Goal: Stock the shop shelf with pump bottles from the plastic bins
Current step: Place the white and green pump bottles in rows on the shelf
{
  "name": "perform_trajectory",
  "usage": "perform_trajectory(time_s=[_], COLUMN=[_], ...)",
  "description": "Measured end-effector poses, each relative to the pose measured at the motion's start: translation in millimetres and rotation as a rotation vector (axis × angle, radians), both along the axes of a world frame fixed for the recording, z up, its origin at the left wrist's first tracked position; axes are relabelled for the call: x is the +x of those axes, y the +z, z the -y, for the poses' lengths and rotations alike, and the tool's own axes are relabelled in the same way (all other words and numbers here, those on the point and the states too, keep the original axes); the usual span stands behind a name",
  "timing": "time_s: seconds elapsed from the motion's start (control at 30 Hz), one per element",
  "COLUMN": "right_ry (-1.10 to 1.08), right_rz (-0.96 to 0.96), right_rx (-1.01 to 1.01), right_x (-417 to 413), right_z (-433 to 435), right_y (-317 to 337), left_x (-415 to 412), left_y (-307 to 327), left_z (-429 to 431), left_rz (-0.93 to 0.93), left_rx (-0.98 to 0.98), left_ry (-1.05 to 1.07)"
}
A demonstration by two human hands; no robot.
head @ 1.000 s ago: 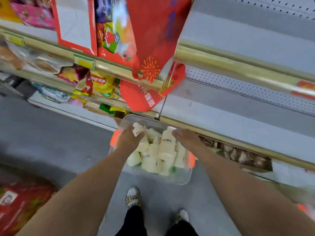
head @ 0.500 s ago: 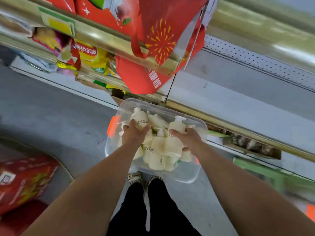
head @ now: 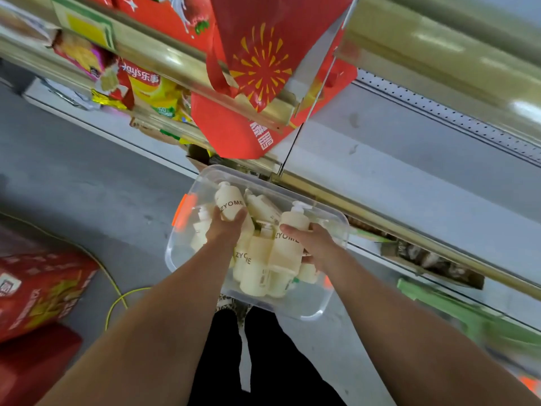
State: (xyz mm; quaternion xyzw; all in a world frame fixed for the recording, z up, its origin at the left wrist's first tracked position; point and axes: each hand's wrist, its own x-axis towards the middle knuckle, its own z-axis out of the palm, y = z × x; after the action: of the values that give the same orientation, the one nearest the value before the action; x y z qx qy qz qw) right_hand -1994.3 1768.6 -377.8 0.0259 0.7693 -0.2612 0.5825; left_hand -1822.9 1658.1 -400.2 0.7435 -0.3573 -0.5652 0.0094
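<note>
Reaching down into the clear plastic bin (head: 317, 306), the two hands are apart, each clamped on its own cream pump bottle. The left hand (head: 225, 231) wraps its fingers round the lower end of the first bottle (head: 229, 204), which points its top toward the bin's far left corner and shows the word ZYOME across its side. The right hand (head: 319, 249) grips the second bottle (head: 289, 241) from the right, near the bin's right wall, with the thumb over the front and the pump head toward the far edge. Between and below the hands the loose bottles (head: 254, 273) lie jumbled, touching one another, down to the bin's near edge. An orange latch (head: 183, 213) sits on the bin's left wall.

The bin is just in front of the shelf's lowest tier; it seems to rest on the grey floor (head: 87, 186), though its underside is hidden. Beyond its far right corner the grey shelf board (head: 409, 159) runs off to the right. A red bag (head: 263, 63) hangs from the shelf rail over the bin's far edge, with crisp packets (head: 152, 92) to its left. On the floor well to the left lie a red carton (head: 38, 291) and a yellow cable (head: 115, 301). Black trousers (head: 269, 361) show at the bin's near edge.
</note>
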Motion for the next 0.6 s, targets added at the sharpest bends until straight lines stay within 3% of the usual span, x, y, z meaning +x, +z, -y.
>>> perform_trajectory(time_s=[0.13,0.43,0.6], right_ry=[-0.064,-0.200,-0.099], right_rz=[0.023,-0.016,-0.358], right_rx=[-0.044,-0.136,-0.086], right_x=[2,11,26], right_z=[-2,-30,-25], right_y=[6,53,74], left_x=[-5,32,51], left_y=[4,48,78], left_z=[-5,-22,-29], left_rz=[-0.076,-0.421,-0.529], left_rx=[0.007,0.187,0.157], left_ry=[0.172,0.100,0.084])
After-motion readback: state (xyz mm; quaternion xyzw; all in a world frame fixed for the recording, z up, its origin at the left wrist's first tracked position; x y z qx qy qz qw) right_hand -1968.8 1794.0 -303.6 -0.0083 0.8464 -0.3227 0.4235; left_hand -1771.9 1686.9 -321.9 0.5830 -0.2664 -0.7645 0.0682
